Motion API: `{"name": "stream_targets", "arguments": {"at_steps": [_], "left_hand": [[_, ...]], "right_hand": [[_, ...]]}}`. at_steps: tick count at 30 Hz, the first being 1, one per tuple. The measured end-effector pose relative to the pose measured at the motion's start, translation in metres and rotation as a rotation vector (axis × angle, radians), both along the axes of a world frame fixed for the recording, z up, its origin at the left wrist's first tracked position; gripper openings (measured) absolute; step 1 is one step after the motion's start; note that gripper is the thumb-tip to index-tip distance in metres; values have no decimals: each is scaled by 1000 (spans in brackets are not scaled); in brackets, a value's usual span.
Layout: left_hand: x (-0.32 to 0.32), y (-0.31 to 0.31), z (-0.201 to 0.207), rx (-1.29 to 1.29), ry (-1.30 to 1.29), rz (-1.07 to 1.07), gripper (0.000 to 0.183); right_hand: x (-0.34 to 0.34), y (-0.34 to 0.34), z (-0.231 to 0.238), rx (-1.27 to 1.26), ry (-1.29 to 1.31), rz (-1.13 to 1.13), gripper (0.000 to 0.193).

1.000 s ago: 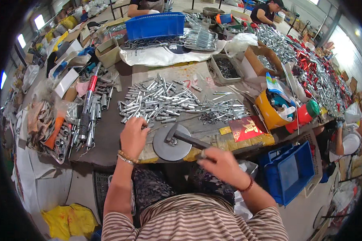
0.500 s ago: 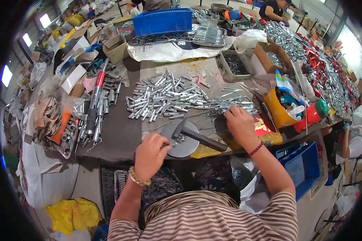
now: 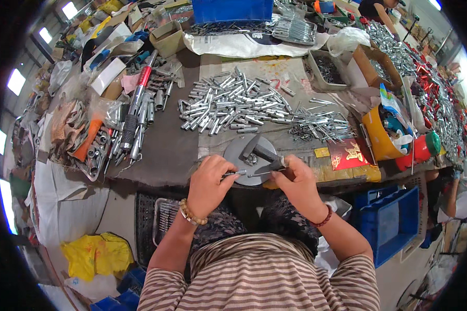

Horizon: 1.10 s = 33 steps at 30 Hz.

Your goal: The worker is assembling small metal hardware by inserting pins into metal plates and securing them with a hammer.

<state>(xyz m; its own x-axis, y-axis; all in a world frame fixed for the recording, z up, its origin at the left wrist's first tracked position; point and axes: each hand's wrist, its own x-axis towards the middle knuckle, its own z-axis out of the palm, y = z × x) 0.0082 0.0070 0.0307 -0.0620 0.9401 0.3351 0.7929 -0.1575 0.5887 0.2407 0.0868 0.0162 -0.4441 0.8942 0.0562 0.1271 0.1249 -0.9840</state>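
My left hand (image 3: 208,181) is closed in a pinch on a short silver metal tube (image 3: 236,172), held level over the near edge of a round grey metal disc (image 3: 237,149). Opposite it, my right hand (image 3: 301,187) pinches a thin metal rod (image 3: 258,174) that points left at the tube, a small gap apart. A hammer (image 3: 260,151) rests on the disc, its handle reaching to my right fingers. Small metal pieces (image 3: 251,160) lie beside its head. Beyond the disc is a heap of silver tubes (image 3: 233,106), with a pile of thin rods (image 3: 324,126) to its right.
Tools and sockets (image 3: 93,155) crowd the left. A red card (image 3: 347,154), a yellow tub (image 3: 383,135) and a red jar with a green lid (image 3: 423,150) stand right. Blue crates (image 3: 392,223) sit below. Another person (image 3: 381,13) is at the far right.
My right hand has come from the rod pile to the disc and now holds a rod. My left hand has turned its tube toward it. The whole view has shifted.
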Motion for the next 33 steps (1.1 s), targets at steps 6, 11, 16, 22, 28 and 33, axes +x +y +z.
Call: {"name": "stream_targets", "arguments": {"at_steps": [6,11,16,22,28,33], "left_hand": [[1,-3,-4,21,-50,3,14],[-1,-3,-5,10,-64,-12,13],[-2,-5,-7,-1,-73,0,12],[0,-6,-7,-11,-115,10,13],[-3,-4,-12,-18,-171,-29,13],[-4,-7,-9,-52,-194,-1,10]], "right_hand": [[3,4,16,705,-438,118,18],[0,5,17,903,-574,142,13],[-1,5,20,874,-546,170,16],[-2,8,15,896,-524,181,16],[-9,11,14,928,-516,238,18],[-5,11,11,940,-503,164,19]]}}
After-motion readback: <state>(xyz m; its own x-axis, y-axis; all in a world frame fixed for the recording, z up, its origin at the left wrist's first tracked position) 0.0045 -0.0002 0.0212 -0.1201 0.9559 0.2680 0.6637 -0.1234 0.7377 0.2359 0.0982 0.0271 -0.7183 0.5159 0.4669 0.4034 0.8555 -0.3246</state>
